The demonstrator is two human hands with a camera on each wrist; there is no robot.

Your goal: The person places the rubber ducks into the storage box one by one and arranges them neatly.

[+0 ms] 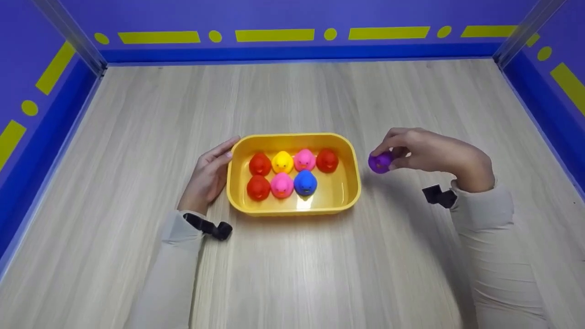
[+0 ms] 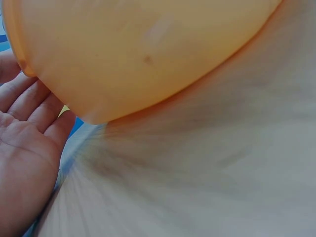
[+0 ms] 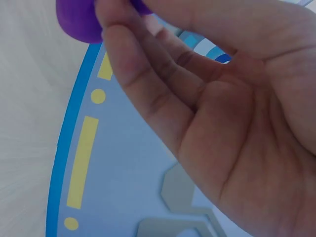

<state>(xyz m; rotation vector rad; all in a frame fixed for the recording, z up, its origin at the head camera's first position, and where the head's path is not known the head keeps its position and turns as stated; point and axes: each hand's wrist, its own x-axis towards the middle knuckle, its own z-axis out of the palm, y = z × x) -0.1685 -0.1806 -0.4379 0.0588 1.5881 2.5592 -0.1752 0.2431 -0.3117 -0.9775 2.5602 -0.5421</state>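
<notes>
A purple rubber duck point(image 1: 380, 162) is pinched between the thumb and fingers of my right hand point(image 1: 422, 148), just to the right of a yellow tub point(image 1: 292, 211). The right wrist view shows part of the duck point(image 3: 79, 22) at the fingertips. My left hand point(image 1: 208, 173) rests against the tub's left end, its fingers fairly straight along the outer wall. Inside the tub sit several rubber ducks in two rows. The back row holds a red duck point(image 1: 260, 164), a yellow one point(image 1: 282, 162), a pink one point(image 1: 305, 160) and another red one point(image 1: 327, 160). In front are red, pink and blue ducks point(image 1: 305, 183).
The tub stands on a pale wood-grain table point(image 1: 292, 265). Purple-blue panels point(image 1: 292, 16) with yellow bars and dots border the back and both sides. A small black camera mount point(image 1: 210, 227) is on the left wrist, another point(image 1: 439, 196) on the right.
</notes>
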